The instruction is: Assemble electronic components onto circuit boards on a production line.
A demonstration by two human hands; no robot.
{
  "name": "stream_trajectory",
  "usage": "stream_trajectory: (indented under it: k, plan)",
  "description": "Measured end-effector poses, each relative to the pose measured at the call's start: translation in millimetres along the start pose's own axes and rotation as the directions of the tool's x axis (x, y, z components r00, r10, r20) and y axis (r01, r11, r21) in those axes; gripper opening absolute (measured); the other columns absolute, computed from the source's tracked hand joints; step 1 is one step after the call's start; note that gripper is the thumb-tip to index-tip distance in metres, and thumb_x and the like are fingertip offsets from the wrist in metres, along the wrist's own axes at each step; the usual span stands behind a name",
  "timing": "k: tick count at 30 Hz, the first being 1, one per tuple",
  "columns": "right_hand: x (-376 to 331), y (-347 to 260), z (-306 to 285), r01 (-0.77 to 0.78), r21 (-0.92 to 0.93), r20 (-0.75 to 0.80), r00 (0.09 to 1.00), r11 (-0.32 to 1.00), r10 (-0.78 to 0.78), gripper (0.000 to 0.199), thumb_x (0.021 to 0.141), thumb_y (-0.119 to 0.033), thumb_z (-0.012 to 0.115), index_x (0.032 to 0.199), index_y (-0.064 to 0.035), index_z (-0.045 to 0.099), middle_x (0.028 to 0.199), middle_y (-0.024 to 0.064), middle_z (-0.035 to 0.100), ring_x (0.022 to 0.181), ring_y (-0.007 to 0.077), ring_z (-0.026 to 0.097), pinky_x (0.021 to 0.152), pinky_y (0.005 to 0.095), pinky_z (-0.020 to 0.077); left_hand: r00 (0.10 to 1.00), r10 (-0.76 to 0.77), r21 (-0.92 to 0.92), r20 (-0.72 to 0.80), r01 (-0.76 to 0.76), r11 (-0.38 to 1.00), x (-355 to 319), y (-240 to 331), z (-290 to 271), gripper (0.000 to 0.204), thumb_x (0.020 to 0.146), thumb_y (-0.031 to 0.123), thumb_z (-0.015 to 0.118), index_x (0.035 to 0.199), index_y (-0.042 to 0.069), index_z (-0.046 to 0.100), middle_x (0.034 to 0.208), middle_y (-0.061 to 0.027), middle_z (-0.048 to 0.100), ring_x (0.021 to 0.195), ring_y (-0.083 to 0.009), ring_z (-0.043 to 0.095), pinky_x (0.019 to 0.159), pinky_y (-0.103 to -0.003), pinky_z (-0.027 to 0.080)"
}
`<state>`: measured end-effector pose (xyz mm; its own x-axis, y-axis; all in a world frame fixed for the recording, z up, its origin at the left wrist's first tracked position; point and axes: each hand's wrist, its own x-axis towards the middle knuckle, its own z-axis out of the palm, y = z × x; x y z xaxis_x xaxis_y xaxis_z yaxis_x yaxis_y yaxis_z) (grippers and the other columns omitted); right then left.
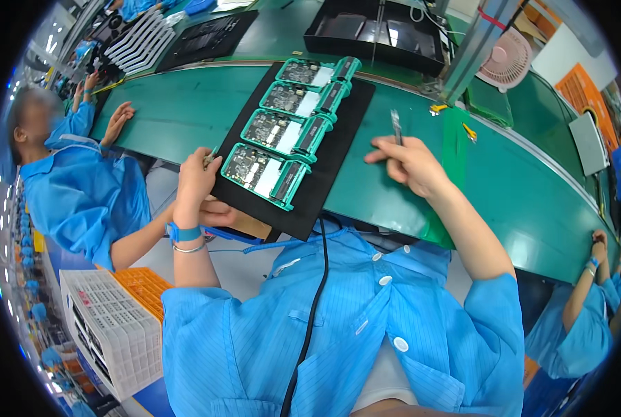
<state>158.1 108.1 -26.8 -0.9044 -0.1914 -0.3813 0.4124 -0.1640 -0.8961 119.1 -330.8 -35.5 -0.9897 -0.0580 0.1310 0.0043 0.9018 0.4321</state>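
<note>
Several circuit boards in teal frames (263,174) lie in a row on a black mat (338,149), each with a white patch and a black part at its right end. At the near left corner of the mat, my left hand (196,182) is closed in a pinch on a small greenish piece (210,157), too small to name, beside the nearest frame. To the right of the mat, my right hand (415,165) is above the green bench and grips a slim silver tool (396,125) that points away from me. Its exact kind is unclear.
Yellow-handled tools (469,132) lie on the green bench (519,201) at the right, near a pink fan (506,59). A black tray (376,35) stands at the back. Another person (81,174) works close at my left, above stacked crates (112,326).
</note>
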Motion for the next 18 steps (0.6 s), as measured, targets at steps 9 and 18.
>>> stream_trajectory:
  k: [9, 18]
  plan:
    - [30, -11, 28, 0.059, 0.115, -0.289, 0.957, 0.992, -0.023, 0.024, 0.094, -0.018, 0.071, 0.105, 0.0026, 0.063, 0.076, 0.0044, 0.059, 0.045, 0.0036, 0.037, 0.041, 0.0235, 0.021, 0.863, 0.058, -0.743, 0.502, 0.396, 0.54, -31, 36, -17, 0.043, 0.103, 0.01, 0.058, 0.141, -0.006, 0.049, 0.119, -0.0089, 0.068, 0.106, -0.0124, 0.063, 0.092, -0.026, 0.049]
    - [31, -41, 72, 0.223, 0.113, -0.534, 0.835, 0.968, -0.13, 0.009, 0.085, -0.003, 0.072, 0.088, -0.0004, 0.064, 0.077, 0.006, 0.068, 0.063, 0.0135, 0.064, 0.055, 0.0262, 0.0479, 0.785, 0.27, -0.827, 0.557, 0.495, 0.266, -55, 56, -62, 0.064, 0.098, -0.002, 0.058, 0.154, -0.005, 0.027, 0.154, -0.0151, 0.042, 0.138, -0.0217, 0.045, 0.115, -0.035, 0.036]
